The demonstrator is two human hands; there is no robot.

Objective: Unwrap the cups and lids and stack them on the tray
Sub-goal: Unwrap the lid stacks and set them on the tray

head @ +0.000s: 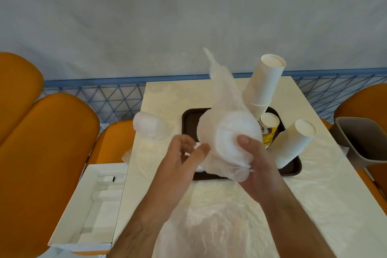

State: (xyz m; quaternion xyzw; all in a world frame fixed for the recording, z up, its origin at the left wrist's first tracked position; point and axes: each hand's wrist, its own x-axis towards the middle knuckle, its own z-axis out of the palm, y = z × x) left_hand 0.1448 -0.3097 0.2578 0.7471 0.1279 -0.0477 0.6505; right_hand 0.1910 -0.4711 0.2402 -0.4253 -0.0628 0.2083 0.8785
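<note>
Over tray (293,170), wrapped lids (230,138) between right-hand fingers (244,139).

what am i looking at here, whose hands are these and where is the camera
There is no machine here. A person wears a camera on the head, and it looks forward and down, so the two bare arms coming in from the bottom are that person's own.

The right hand grips a bundle of white lids that sits in thin clear wrap. The left hand pinches the wrap at the bundle's left side.

Below is a pale table with a dark tray. On the tray stand three stacks of paper cups upside down: a tall white stack, a white stack on the right, and a short printed stack between them. Another wrapped bundle lies at the table's left edge. A grey bin stands to the right and an open white box to the left.
</note>
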